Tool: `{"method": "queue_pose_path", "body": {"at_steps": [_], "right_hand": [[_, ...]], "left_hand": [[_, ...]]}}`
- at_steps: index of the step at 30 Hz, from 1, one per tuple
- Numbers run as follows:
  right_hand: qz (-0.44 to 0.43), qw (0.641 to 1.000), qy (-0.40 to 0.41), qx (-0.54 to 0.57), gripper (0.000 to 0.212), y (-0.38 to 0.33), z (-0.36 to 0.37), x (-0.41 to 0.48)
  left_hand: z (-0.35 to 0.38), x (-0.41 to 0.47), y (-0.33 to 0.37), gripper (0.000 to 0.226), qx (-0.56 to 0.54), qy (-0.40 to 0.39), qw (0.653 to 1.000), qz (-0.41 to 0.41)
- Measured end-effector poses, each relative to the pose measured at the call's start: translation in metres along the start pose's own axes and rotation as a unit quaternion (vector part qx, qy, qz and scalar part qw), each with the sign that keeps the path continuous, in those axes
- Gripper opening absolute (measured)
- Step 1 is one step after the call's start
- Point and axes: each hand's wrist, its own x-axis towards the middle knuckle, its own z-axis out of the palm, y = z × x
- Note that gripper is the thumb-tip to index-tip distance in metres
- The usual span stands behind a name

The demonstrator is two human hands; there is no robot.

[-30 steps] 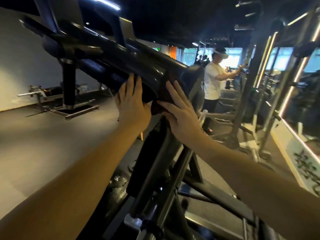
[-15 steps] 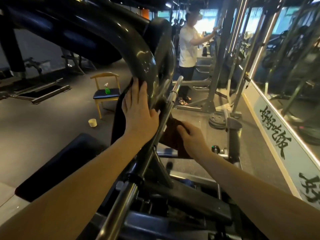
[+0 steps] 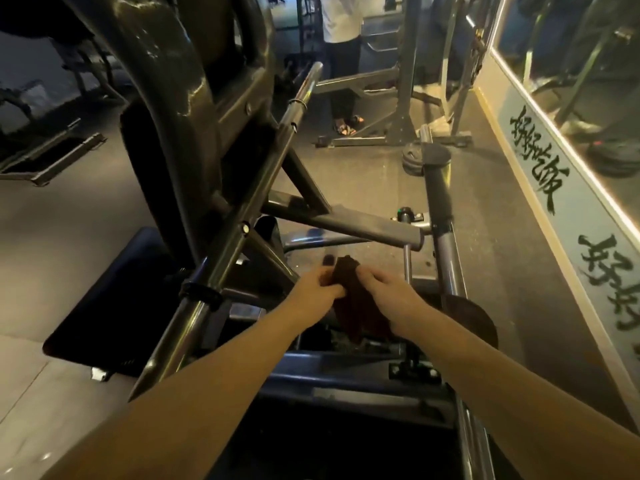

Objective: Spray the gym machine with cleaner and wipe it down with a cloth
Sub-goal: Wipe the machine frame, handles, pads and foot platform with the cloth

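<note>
Left hand (image 3: 318,288) and right hand (image 3: 392,295) both grip a dark brown cloth (image 3: 349,303) over the gym machine (image 3: 346,224); a slack hold could drop it among the bars.

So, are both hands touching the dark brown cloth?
Touching. The head view shows the left hand and right hand each gripping the dark brown cloth, fingers curled round it.

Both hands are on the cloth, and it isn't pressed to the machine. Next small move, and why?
Probably press the cloth onto the slanted steel bar to its left. The left hand and right hand both pinch it between them, so nothing is being wiped, and that bar looks nearest.
</note>
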Motion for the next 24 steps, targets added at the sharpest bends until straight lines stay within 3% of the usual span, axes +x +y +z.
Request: {"method": "queue_pose_path", "body": {"at_steps": [6, 10, 14, 17, 20, 24], "right_hand": [[0.085, 0.989, -0.062, 0.101, 0.031, 0.046, -0.029, -0.010], [0.072, 0.994, -0.072, -0.043, 0.054, 0.065, -0.036, -0.011], [0.055, 0.988, -0.050, -0.137, 0.034, 0.080, -0.032, -0.014], [0.059, 0.991, -0.037, -0.119, 0.026, 0.093, -0.032, -0.014], [0.088, 0.993, -0.027, -0.069, 0.027, 0.103, -0.033, -0.015], [0.119, 0.992, -0.018, -0.041, 0.033, 0.115, -0.029, -0.013]], "left_hand": [[0.027, -0.011, -0.024, 0.016, 0.045, -0.015, 0.997, -0.068], [0.035, -0.014, -0.037, 0.022, 0.129, -0.008, 0.989, -0.076], [0.043, -0.021, -0.047, 0.021, 0.155, -0.028, 0.982, -0.100], [0.048, -0.024, -0.051, 0.029, 0.052, -0.039, 0.983, -0.170], [0.048, -0.023, -0.059, 0.040, -0.086, -0.013, 0.957, -0.276], [0.036, -0.016, -0.079, 0.033, -0.078, -0.017, 0.949, -0.305]]}}
